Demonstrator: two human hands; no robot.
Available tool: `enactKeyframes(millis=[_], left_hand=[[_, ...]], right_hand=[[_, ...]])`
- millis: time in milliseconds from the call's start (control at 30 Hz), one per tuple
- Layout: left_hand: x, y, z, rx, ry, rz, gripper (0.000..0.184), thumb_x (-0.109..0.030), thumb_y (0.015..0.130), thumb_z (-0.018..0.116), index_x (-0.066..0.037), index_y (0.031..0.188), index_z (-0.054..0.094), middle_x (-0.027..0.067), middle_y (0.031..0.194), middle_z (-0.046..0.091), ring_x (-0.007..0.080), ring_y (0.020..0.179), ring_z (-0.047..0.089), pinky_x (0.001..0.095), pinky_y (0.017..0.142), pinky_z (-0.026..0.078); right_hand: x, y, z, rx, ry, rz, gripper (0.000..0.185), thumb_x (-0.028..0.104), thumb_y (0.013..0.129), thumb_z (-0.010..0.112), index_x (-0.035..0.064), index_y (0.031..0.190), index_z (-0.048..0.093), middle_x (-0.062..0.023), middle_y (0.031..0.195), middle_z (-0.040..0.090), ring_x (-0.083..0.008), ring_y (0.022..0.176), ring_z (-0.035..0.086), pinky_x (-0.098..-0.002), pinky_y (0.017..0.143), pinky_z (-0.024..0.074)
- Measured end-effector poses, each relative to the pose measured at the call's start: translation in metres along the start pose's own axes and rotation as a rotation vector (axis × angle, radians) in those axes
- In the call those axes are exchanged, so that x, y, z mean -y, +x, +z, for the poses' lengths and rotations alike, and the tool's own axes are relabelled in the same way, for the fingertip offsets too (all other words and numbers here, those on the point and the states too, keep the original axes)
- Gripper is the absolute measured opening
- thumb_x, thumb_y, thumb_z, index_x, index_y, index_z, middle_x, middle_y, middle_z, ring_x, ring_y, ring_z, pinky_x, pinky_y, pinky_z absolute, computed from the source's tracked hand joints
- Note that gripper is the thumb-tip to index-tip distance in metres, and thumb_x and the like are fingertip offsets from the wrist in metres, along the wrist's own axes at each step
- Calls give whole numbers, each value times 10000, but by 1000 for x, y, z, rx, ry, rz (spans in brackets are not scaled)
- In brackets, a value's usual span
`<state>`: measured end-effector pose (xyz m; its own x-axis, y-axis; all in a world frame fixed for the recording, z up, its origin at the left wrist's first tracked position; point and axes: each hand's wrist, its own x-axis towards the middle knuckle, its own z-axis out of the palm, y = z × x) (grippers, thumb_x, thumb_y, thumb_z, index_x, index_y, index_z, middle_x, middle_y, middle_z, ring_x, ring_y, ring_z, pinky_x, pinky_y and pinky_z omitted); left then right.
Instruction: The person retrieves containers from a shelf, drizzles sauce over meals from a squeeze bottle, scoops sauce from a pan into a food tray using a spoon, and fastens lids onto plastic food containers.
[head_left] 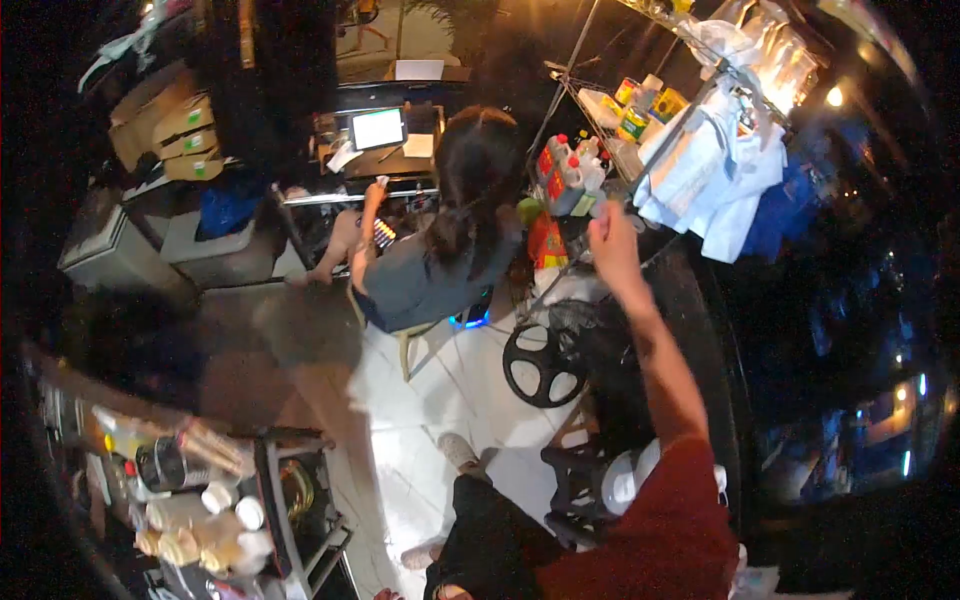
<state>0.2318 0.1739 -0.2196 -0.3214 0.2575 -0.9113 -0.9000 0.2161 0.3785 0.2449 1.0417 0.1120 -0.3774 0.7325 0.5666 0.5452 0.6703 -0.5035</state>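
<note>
My right hand (614, 250) is raised in front of me with its fingers curled closed. What it holds, if anything, is too small and blurred to make out. It is nearest to the white cloths (715, 170) that hang from a wire shelf, and to the jugs with red caps (565, 180) behind it. Of my left hand (388, 595) only a sliver of fingers shows at the bottom edge, so its grip is hidden.
A seated person (440, 250) faces a desk with a lit tablet (378, 128). A black spoked wheel (544, 366) stands near the right counter. At lower left, a cart holds bottles and white-capped containers (220, 497). Cardboard boxes (187, 140) are stacked at upper left.
</note>
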Motion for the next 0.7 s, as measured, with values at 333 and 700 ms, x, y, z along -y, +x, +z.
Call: enactKeyframes(millis=[333,700], left_hand=[[-94,80,187,-236,87,62,425,-384,1003,599,-114,1331,599,83,1201,660,239,978,690,355,781,540],[-156,106,321,-303,215,301,427,-386,1001,599,-106,1323,605,86,1192,661,230,962,686,350,777,538]], right_hand=[[-308,292,101,219,-601,28,351,113,862,624,78,1210,659,-274,1197,635,-432,1205,571,-488,985,502],[-326,352,92,547,-365,445,346,387,928,701,118,1116,592,-163,943,653,-303,767,654,-470,573,558]])
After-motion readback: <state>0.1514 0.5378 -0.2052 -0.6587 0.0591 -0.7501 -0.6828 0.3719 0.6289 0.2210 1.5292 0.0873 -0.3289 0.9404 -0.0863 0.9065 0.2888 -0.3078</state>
